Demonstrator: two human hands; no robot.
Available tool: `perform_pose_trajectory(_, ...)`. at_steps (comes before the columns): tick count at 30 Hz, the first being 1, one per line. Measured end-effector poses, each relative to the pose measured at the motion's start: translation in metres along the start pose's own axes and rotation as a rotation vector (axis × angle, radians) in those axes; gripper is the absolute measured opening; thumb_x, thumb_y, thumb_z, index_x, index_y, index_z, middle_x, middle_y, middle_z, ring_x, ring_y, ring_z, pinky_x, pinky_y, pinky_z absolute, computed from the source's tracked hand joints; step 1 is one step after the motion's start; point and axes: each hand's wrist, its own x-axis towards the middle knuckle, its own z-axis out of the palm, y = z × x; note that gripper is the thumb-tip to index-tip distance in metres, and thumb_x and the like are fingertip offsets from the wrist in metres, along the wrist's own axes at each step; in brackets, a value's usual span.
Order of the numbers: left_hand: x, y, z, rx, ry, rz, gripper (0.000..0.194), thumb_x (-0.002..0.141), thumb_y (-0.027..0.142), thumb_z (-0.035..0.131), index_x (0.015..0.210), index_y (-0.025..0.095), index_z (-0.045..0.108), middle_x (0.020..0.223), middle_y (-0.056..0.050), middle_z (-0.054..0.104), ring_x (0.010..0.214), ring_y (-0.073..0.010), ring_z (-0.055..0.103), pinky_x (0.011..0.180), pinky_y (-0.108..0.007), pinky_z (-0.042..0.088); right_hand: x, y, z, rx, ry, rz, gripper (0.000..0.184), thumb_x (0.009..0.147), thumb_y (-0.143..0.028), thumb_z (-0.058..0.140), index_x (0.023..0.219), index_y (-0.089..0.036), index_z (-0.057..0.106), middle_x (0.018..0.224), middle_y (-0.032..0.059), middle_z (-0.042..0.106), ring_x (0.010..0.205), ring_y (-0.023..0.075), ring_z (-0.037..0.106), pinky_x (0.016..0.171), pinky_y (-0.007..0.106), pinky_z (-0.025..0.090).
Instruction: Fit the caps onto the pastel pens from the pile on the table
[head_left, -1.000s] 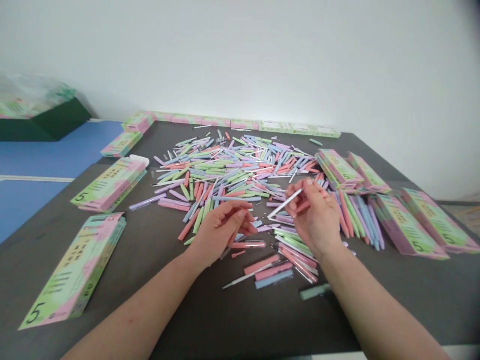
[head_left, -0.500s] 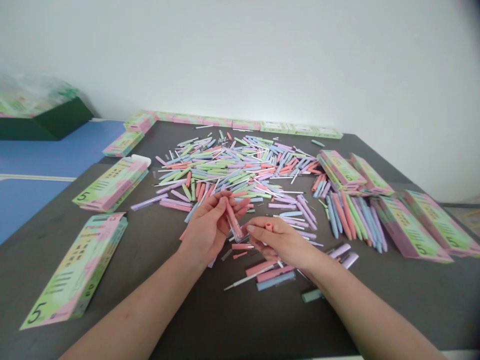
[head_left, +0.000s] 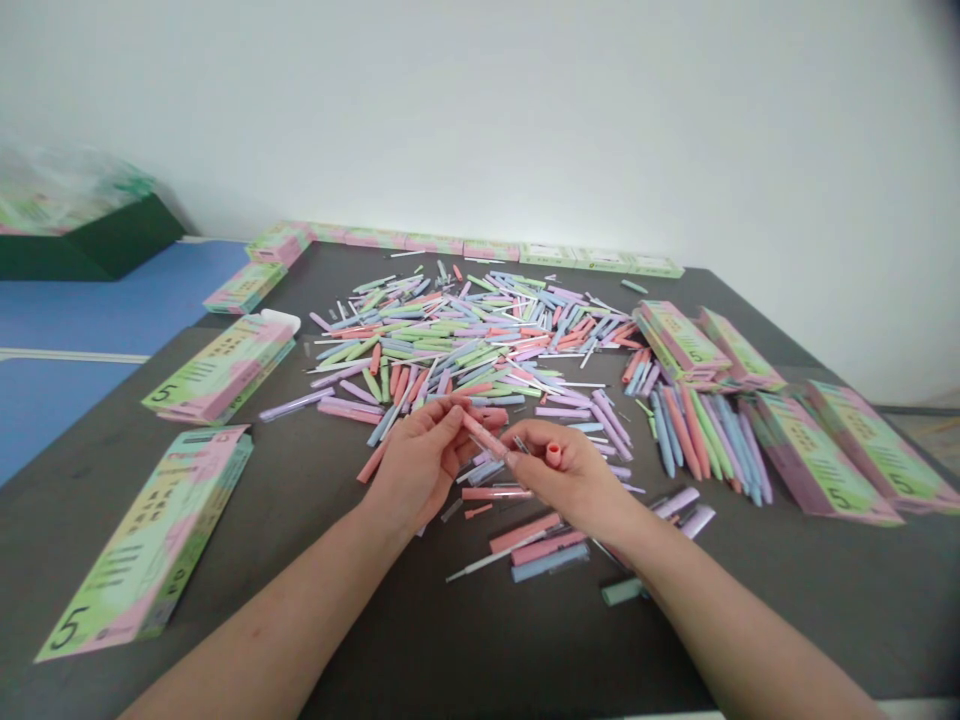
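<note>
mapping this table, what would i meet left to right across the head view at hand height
Nearest left-side carton → left hand → pink pen barrel → right hand → row of coloured pens → right-side cartons

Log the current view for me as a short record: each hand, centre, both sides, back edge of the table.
Left hand: grips a coral pen piece
Right hand: at that piece's clear end, also holding a short coral tube
Centre: scattered pile of pen parts, several colours
Left side: green-and-pink boxes, nearest two marked 5
Right side: coloured pen bodies laid side by side, next to more boxes
Back edge: row of boxes
</note>
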Motion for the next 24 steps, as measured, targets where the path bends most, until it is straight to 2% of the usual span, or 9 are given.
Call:
perform_pose_trajectory(3,0.0,-0.004,0.001,0.001,0.011,-0.061,0.015,0.089,0.005,0.05,0.081,0.011,0.061,0.069,-0.003,0.068,0.064,-0.0114,0.068,0.07,-0.024,0.059,0.001,0.004,-0.003,0.135,0.089,-0.025,0.018,0.085,-0.036,0.058,0.089,-0.018,0.059,0.056,-0.0074,0.046,0.041,0.0047,0.025,0.041,0.02,0.019)
perform_pose_trajectory(5,-0.001,-0.006,0.003,0.008,0.025,-0.146,0.018,0.09,0.005,0.048,0.08,0.009,0.062,0.074,-0.006,0.069,0.067,-0.0121,0.07,0.071,-0.024,0.059,0.002,0.007,-0.004,0.163,0.179,-0.093,0.019,0.086,-0.034,0.059,0.1,-0.021,0.059,0.063,-0.0054,0.055,0.041,0.0056,0.035,0.043,0.02,0.028)
perform_pose_trajectory(8,-0.004,-0.009,0.004,0.003,-0.015,-0.249,0.019,0.091,0.005,0.047,0.082,0.008,0.064,0.08,-0.009,0.071,0.069,-0.0121,0.07,0.071,-0.022,0.059,0.002,0.009,-0.005,0.048,0.252,-0.216,0.022,0.084,-0.032,0.064,0.103,-0.021,0.064,0.077,0.0009,0.066,0.063,0.013,0.06,0.06,0.025,0.047)
perform_pose_trajectory(10,-0.005,-0.01,0.003,-0.013,-0.053,-0.299,0.018,0.091,0.006,0.047,0.085,0.007,0.065,0.082,-0.01,0.071,0.069,-0.0128,0.071,0.072,-0.023,0.06,0.001,0.01,-0.004,-0.075,0.296,-0.27,0.019,0.082,-0.032,0.066,0.098,-0.02,0.067,0.086,0.0041,0.07,0.08,0.0179,0.065,0.072,0.03,0.051)
perform_pose_trajectory(12,-0.005,-0.01,0.002,-0.035,-0.079,-0.349,0.021,0.092,0.006,0.045,0.088,0.007,0.065,0.079,-0.01,0.071,0.069,-0.0143,0.071,0.072,-0.026,0.061,-0.003,0.009,-0.004,-0.186,0.364,-0.318,0.018,0.084,-0.031,0.064,0.098,-0.021,0.068,0.088,0.0045,0.072,0.081,0.019,0.066,0.075,0.032,0.052)
perform_pose_trajectory(15,-0.004,-0.009,0.002,-0.077,-0.071,-0.397,0.025,0.094,0.009,0.04,0.09,0.006,0.065,0.078,-0.011,0.071,0.068,-0.014,0.072,0.07,-0.024,0.061,-0.007,0.007,-0.006,-0.316,0.455,-0.4,0.019,0.087,-0.03,0.061,0.104,-0.024,0.066,0.088,0.0036,0.072,0.073,0.0177,0.066,0.068,0.031,0.052)
perform_pose_trajectory(18,-0.004,-0.008,0.004,-0.122,-0.032,-0.39,0.03,0.097,0.015,0.039,0.089,0.004,0.065,0.078,-0.01,0.071,0.067,-0.0122,0.071,0.068,-0.021,0.061,-0.008,0.006,-0.007,-0.429,0.413,-0.472,0.017,0.087,-0.027,0.061,0.103,-0.023,0.065,0.09,0.0038,0.072,0.074,0.0173,0.065,0.067,0.029,0.051)
perform_pose_trajectory(20,-0.004,-0.007,0.005,-0.134,-0.025,-0.386,0.033,0.098,0.019,0.038,0.086,0.004,0.065,0.076,-0.009,0.07,0.066,-0.0121,0.07,0.068,-0.023,0.061,-0.008,0.006,-0.008,-0.455,0.407,-0.461,0.016,0.087,-0.027,0.06,0.101,-0.022,0.065,0.087,0.0033,0.071,0.072,0.0164,0.064,0.066,0.028,0.049)
perform_pose_trajectory(24,-0.004,-0.006,0.004,-0.12,-0.061,-0.4,0.038,0.099,0.025,0.036,0.085,0.004,0.064,0.077,-0.011,0.07,0.068,-0.0135,0.071,0.071,-0.023,0.06,-0.009,0.006,-0.007,-0.396,0.493,-0.387,0.016,0.088,-0.031,0.059,0.101,-0.023,0.065,0.081,0.0024,0.07,0.065,0.0157,0.06,0.06,0.028,0.046)
